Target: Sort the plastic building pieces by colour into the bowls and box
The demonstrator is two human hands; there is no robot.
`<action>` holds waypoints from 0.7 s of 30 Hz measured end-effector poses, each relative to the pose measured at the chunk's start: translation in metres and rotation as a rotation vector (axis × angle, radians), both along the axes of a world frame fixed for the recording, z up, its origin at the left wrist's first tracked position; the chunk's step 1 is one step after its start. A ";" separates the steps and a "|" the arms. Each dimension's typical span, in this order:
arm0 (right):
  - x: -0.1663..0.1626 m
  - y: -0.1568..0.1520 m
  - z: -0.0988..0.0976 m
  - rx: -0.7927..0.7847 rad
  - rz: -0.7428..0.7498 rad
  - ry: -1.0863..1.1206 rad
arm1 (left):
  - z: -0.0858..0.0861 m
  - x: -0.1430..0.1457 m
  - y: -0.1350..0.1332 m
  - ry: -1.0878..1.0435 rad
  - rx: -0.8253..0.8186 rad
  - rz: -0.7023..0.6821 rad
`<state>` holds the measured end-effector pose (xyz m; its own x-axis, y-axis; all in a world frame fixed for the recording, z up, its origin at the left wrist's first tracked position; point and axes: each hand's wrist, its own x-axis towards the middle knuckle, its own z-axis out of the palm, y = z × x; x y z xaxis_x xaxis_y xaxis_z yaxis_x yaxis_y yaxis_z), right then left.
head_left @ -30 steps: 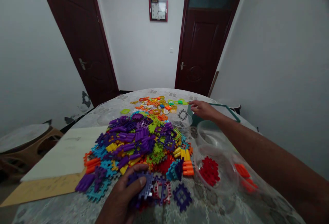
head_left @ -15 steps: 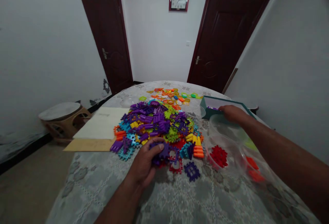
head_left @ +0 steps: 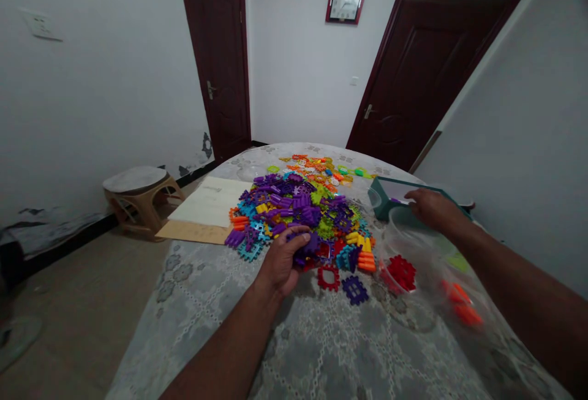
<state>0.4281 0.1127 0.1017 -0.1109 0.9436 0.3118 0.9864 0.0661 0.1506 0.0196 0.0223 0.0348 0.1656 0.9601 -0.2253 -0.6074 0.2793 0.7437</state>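
My left hand (head_left: pixel 285 260) is closed around several purple square building pieces (head_left: pixel 307 248), with the thumb pressed on top. It is at the near edge of a heap of purple, blue, yellow and green plastic pieces (head_left: pixel 294 201). A red square frame (head_left: pixel 328 278) and a purple window-shaped piece (head_left: pixel 355 290) lie just right of it. My right hand (head_left: pixel 432 207) is over a dark green box (head_left: pixel 379 198) with a pale inside. Its fingers are slightly apart and appear to hold nothing. A bit of purple (head_left: pixel 394 200) shows in the box beside the fingertips.
Clear plastic tubs stand at the right, one with red pieces (head_left: pixel 401 273), another with orange pieces (head_left: pixel 463 304). Orange and yellow pieces (head_left: pixel 316 167) are scattered at the back. A cream board (head_left: pixel 212 200) lies left on the patterned tablecloth (head_left: pixel 312 345). A stool (head_left: pixel 143 201) stands beyond.
The view has turned left. My right hand's fingers have loosened from the purple piece in the green box. My left hand still grips purple pieces.
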 end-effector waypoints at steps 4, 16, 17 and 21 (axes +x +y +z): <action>-0.088 -0.058 0.008 -0.005 0.408 0.230 | -0.002 0.001 -0.001 -0.030 0.024 -0.013; -0.211 -0.132 -0.055 0.025 0.665 0.503 | -0.006 0.003 -0.004 -0.135 -0.027 -0.144; -0.209 -0.134 -0.051 0.018 0.656 0.560 | -0.006 0.003 -0.004 -0.142 -0.034 -0.143; -0.190 -0.137 -0.033 -0.140 0.464 0.731 | -0.006 0.002 -0.002 -0.137 -0.062 -0.104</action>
<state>0.2385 -0.0241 0.0692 -0.3110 0.8877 0.3394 0.7016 0.4553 -0.5481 0.0218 0.0204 0.0292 0.2963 0.9213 -0.2518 -0.6677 0.3883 0.6351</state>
